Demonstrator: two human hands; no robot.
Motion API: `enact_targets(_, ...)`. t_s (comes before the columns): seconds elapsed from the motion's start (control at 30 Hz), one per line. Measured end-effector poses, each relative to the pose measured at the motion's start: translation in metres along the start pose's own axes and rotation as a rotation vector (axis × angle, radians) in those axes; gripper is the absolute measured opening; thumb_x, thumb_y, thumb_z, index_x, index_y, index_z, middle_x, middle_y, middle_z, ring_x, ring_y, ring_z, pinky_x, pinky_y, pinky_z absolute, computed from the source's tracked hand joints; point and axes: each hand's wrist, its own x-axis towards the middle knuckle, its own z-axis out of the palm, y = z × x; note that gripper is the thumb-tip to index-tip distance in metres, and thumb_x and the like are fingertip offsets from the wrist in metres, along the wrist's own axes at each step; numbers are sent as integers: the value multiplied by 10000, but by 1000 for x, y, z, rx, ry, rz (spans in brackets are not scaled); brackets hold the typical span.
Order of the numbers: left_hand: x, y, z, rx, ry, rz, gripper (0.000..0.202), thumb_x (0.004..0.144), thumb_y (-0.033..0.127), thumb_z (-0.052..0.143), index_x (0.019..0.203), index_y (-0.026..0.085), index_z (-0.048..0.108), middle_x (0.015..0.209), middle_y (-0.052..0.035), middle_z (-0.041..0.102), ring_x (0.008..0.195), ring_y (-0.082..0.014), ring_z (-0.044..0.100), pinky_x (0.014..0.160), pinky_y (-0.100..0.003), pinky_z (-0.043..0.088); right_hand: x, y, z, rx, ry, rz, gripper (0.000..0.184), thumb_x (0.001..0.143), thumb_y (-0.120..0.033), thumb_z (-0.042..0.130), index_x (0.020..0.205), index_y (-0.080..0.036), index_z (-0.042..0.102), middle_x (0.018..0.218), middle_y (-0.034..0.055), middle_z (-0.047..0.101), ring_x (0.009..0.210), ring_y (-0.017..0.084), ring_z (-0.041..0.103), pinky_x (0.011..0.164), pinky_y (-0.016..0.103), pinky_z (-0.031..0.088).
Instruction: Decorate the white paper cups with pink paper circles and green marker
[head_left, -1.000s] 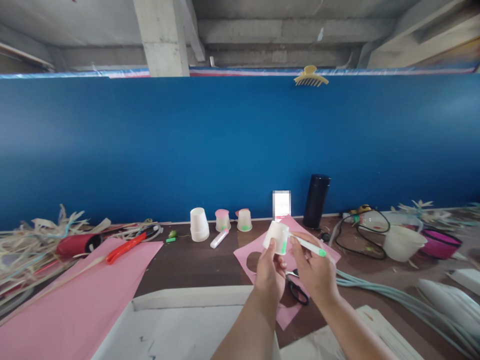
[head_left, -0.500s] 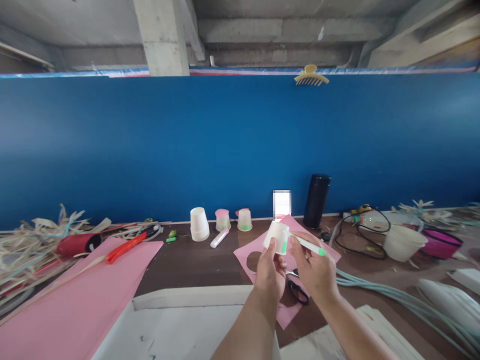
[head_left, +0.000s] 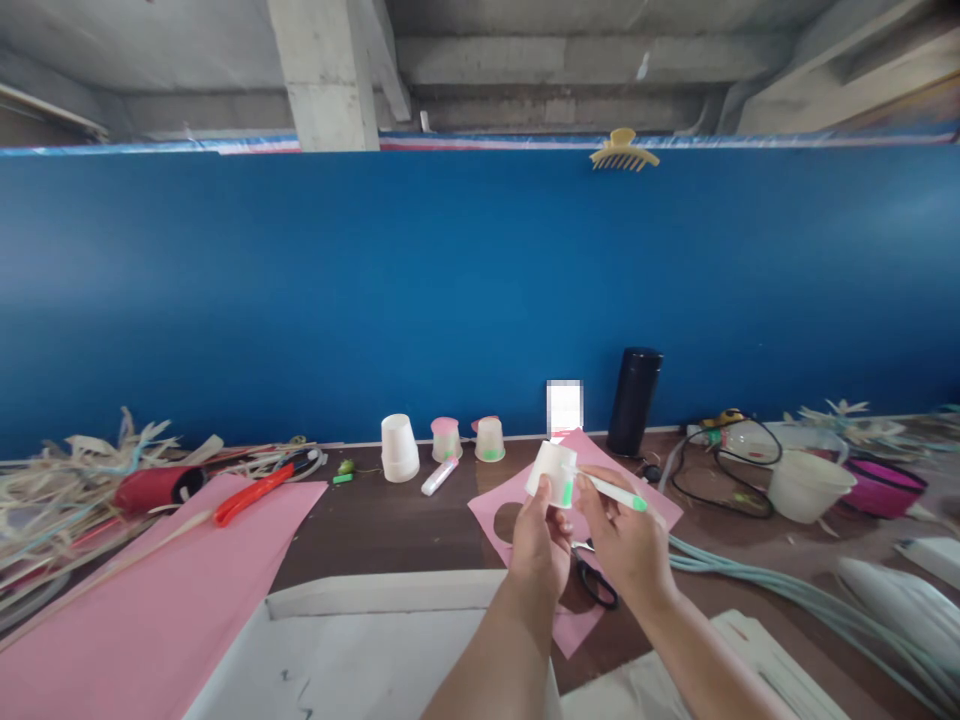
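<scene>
My left hand (head_left: 541, 545) is closed around a white paper cup (head_left: 550, 470), which is tilted with its base up and has a green patch (head_left: 567, 494) on its side. A white marker with a green end (head_left: 616, 492) is gripped in my right hand (head_left: 634, 545), its tip against or very close to the cup's side. Below the hands lies a pink paper sheet (head_left: 502, 490) with a round hole cut in it. Black-handled scissors (head_left: 598, 586) rest partly on this sheet, their blades mostly hidden behind my hands.
Upside-down white cups (head_left: 399, 450) and two cups with pink tops (head_left: 445, 440) stand along the blue partition (head_left: 337, 290). A pink-white marker (head_left: 439, 476) lies before them. A black bottle (head_left: 634, 402) stands behind my right hand. A white tray (head_left: 375, 640) sits in front.
My right hand and the marker have shifted slightly left along the cup's side. The cup has stayed almost in place in my left hand.
</scene>
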Motion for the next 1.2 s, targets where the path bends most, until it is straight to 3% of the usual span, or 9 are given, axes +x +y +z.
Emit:
enact_targets(0.8, 1, 2, 1, -12, 8, -33, 327, 658, 323, 734, 828, 128, 534, 554, 47, 429, 427, -29, 370, 394, -133, 340, -2, -4, 2, -19, -18, 0, 218, 851, -350, 495, 941, -195, 619, 885, 47, 685, 753, 164, 654, 682, 248, 491)
enact_targets(1.03, 0, 2, 1, -22, 11, -7, 319, 673, 313, 724, 855, 109, 561, 593, 27, 471, 439, -26, 382, 385, -130, 329, 1, -6, -6, -16, 140, -33, 252, 838, -356, 509, 967, -176, 629, 787, 50, 691, 669, 162, 653, 664, 249, 493)
enact_targets(1.2, 1, 0, 0, -15, 23, -14, 304, 672, 312, 724, 830, 113, 556, 590, 28, 462, 436, -30, 385, 380, -135, 328, 2, -3, -6, -11, 143, 3, 264, 835, -369, 512, 972, -173, 625, 767, 53, 697, 631, 161, 659, 616, 238, 494)
